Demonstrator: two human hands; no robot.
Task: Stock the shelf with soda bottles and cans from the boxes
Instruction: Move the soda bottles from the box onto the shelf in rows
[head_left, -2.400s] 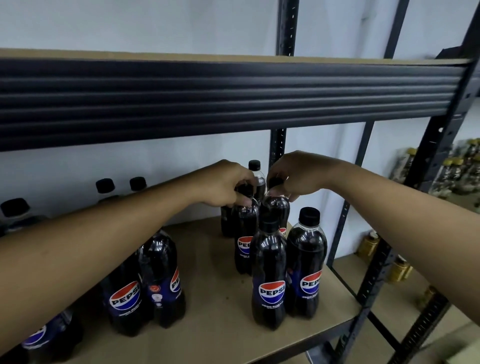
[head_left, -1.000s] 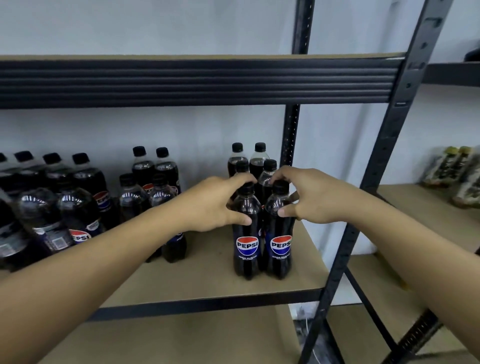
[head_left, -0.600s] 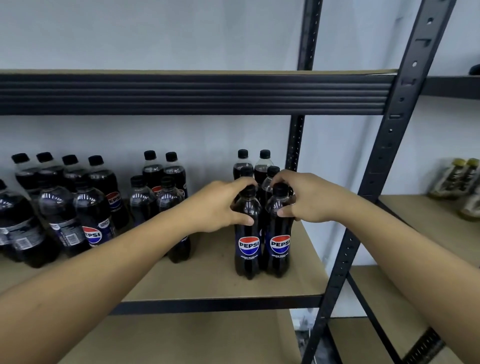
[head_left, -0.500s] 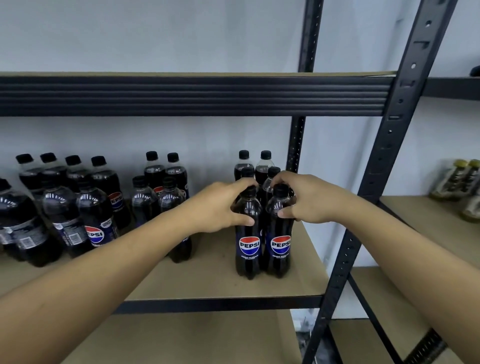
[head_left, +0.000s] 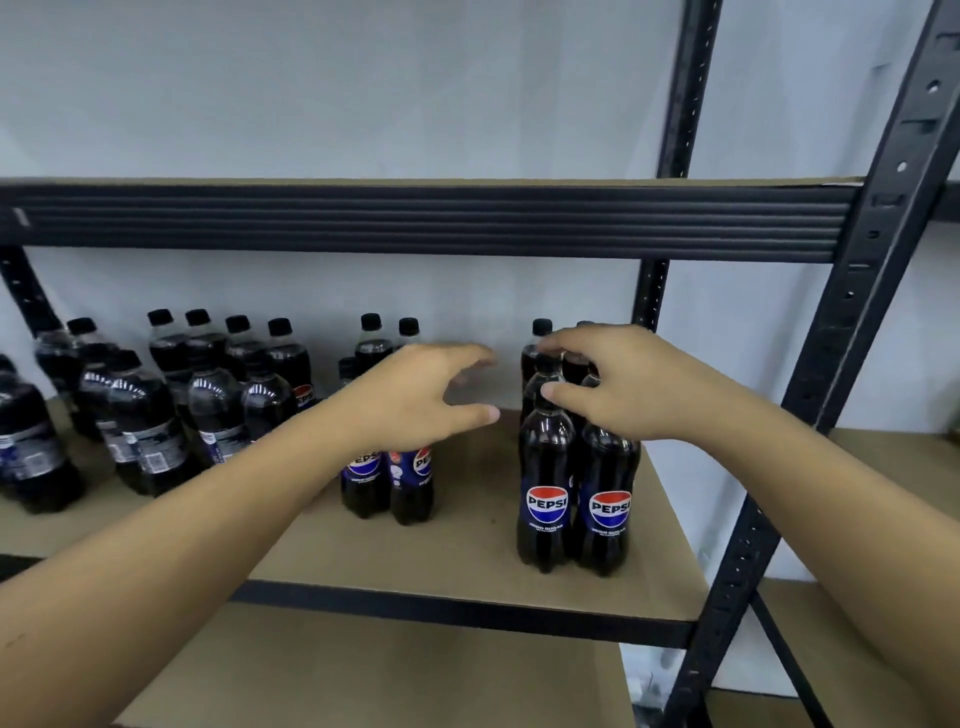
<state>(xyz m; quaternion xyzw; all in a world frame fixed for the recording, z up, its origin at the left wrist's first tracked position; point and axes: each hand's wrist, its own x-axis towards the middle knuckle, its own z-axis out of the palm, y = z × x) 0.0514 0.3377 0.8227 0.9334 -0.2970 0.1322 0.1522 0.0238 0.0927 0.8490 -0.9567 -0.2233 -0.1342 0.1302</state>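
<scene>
Two dark Pepsi bottles stand side by side at the right front of the brown shelf board (head_left: 467, 561): the left one (head_left: 545, 483) and the right one (head_left: 608, 493), with more bottles in rows behind them. My right hand (head_left: 623, 384) hovers over their tops with fingers loosely spread. Its thumb is at the left bottle's neck, and the hand hides the right bottle's cap. My left hand (head_left: 421, 400) is open in the air to the left of this group, fingers spread, touching nothing.
A pair of Pepsi bottles (head_left: 387, 478) stands mid-shelf under my left forearm. Several more bottles (head_left: 208, 405) fill the left side. The black beam of the upper shelf (head_left: 415, 221) runs overhead, and a black upright post (head_left: 831, 364) stands at the right. A lower shelf board (head_left: 389, 675) lies below.
My left hand has let go of the left front bottle and moved away to the left. My right hand has loosened its hold on the bottle tops. The view has drawn back.
</scene>
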